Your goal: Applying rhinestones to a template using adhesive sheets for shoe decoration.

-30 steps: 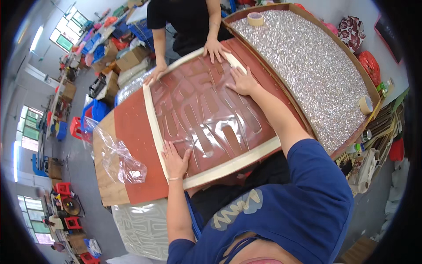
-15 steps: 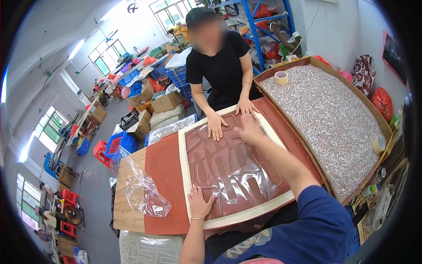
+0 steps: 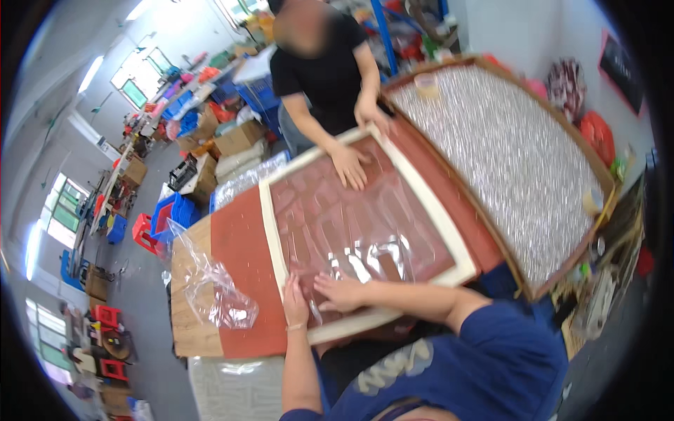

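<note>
A cream-bordered frame (image 3: 430, 207) holds a clear plastic sheet (image 3: 368, 224) with cut-out shapes, over a red-brown board (image 3: 242, 242). My left hand (image 3: 295, 303) rests at the frame's near left edge, its fingers laid along the border. Just right of it, my right hand (image 3: 341, 292) lies on the sheet with fingers stretched out, pointing left. Opposite me, a co-worker's one hand (image 3: 349, 167) is spread flat on the far part of the sheet. The co-worker's other hand (image 3: 371, 116) is at the frame's far corner. Motion blurs the picture somewhat.
A shallow box of glittery silver pieces (image 3: 491, 168) stands to the right, with tape rolls (image 3: 593, 202) on it. Crumpled clear plastic (image 3: 223, 298) lies on the wooden board at left. Blue crates (image 3: 177, 214) and a red stool (image 3: 145, 234) stand beyond.
My right hand has come back from the far side of the frame to beside my left hand. One co-worker's hand has shifted to the far corner. The frame looks slightly turned.
</note>
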`<control>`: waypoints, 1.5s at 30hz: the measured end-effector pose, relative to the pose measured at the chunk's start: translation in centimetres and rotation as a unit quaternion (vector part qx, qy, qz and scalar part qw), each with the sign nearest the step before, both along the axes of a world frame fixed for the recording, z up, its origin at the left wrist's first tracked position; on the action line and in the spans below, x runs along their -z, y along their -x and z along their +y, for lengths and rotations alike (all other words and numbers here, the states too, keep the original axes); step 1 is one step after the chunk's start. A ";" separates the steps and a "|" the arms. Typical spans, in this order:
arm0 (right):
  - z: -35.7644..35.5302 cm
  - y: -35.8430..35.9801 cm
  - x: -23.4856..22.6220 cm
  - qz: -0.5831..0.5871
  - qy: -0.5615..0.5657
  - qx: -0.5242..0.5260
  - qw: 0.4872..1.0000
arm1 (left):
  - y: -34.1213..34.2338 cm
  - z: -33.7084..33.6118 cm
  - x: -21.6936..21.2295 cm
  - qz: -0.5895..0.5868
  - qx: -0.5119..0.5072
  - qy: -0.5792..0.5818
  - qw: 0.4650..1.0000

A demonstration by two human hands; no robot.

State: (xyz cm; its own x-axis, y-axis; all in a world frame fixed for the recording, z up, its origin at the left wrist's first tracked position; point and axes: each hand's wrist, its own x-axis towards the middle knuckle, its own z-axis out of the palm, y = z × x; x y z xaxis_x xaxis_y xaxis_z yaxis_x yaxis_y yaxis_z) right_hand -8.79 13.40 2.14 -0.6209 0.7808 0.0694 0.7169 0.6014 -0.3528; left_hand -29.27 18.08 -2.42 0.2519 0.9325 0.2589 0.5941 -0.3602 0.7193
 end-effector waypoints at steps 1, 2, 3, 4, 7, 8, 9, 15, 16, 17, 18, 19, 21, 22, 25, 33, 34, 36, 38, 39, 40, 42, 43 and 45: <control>-0.8 0.0 -0.9 0.018 0.028 0.028 0.999 | -0.8 0.1 -1.1 0.008 -0.015 0.010 1.000; -2.4 -0.1 -0.2 0.051 -0.034 0.011 0.998 | -2.0 0.2 -1.9 0.018 -0.030 0.023 0.999; -4.4 -0.1 0.6 0.084 -0.093 -0.004 0.992 | -1.5 0.5 -1.8 0.071 0.018 -0.033 0.997; -5.5 -0.6 1.2 0.043 -0.059 -0.025 0.997 | -3.2 -0.8 -3.7 -0.040 -0.029 0.033 0.998; -4.5 -1.5 0.1 0.170 0.182 -0.095 0.964 | 0.6 -0.6 -1.6 -0.124 -0.056 0.137 0.981; -3.4 -4.3 -0.5 0.319 0.201 -0.040 0.925 | 0.8 -1.5 -2.9 -0.117 -0.057 0.146 0.981; -4.5 -8.7 -7.5 0.187 0.080 0.107 0.973 | 0.8 -2.0 -3.6 -0.119 -0.065 0.148 0.980; -4.5 -24.3 2.6 -0.110 -0.095 0.412 0.900 | -3.5 -9.8 -1.9 0.424 -0.087 0.042 0.900; -4.0 -23.6 -1.9 -0.095 0.055 0.391 0.914 | -3.1 -9.9 -1.4 0.413 -0.093 0.031 0.905; -4.3 -22.6 -4.6 -0.079 0.206 0.364 0.905 | -2.5 -10.1 -1.3 0.402 -0.093 0.020 0.911; -5.2 -22.2 -3.1 -0.043 -0.081 0.423 0.901 | -2.4 -10.2 -1.3 0.391 -0.099 0.022 0.915; -6.4 -21.6 -1.1 -0.042 -0.081 0.422 0.902 | -2.0 -10.4 -1.3 0.392 -0.101 0.023 0.914; -8.2 -21.5 1.4 -0.109 -0.071 0.427 0.895 | -2.4 -10.1 -0.6 0.338 -0.089 -0.005 0.937; -7.9 -21.6 1.0 -0.101 -0.077 0.423 0.897 | -2.5 -10.0 -0.6 0.336 -0.084 -0.007 0.938; -8.6 -17.4 -2.8 0.077 -0.020 0.372 0.925 | -2.2 -9.7 -0.7 0.316 -0.079 0.001 0.946; -11.4 -9.7 0.6 0.080 0.144 0.158 0.974 | -0.4 -8.9 0.5 0.185 -0.265 0.035 0.946; -11.9 -11.4 -0.9 0.075 0.139 0.171 0.973 | -0.8 -9.0 0.5 0.178 -0.253 0.032 0.950; -12.7 -16.6 -4.1 0.066 -0.144 0.235 0.959 | -1.6 -8.9 0.0 0.332 -0.273 0.061 0.901; -14.7 -24.9 -8.4 0.128 -0.142 0.422 0.886 | -1.8 -9.0 -0.3 0.333 -0.273 0.050 0.901; -15.0 -29.1 -7.8 0.086 -0.138 0.547 0.821 | -2.0 -9.0 -0.3 0.337 -0.276 0.041 0.899; -16.7 -35.8 -5.2 0.024 -0.308 0.555 0.772 | -2.4 -8.8 -0.5 0.342 -0.278 0.035 0.897; -19.7 -47.0 -1.7 0.002 -0.225 0.735 0.640 | -2.4 -8.6 -0.4 0.388 -0.265 0.020 0.883; -21.2 -49.3 -1.3 -0.004 -0.123 0.811 0.572 | -1.7 -8.5 -0.2 0.430 -0.249 0.009 0.868; -22.8 -52.8 -0.1 -0.006 -0.031 0.880 0.474 | -2.3 -8.7 0.0 0.449 -0.259 -0.049 0.854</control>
State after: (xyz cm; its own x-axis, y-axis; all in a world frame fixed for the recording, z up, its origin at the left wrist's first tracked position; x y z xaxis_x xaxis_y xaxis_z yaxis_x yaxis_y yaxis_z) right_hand 44.05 -9.43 2.23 0.9877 0.0867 0.1302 0.1288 -0.9230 -0.3627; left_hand -27.02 9.36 -2.41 -0.0498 0.9640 0.2614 0.9879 0.0861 -0.1292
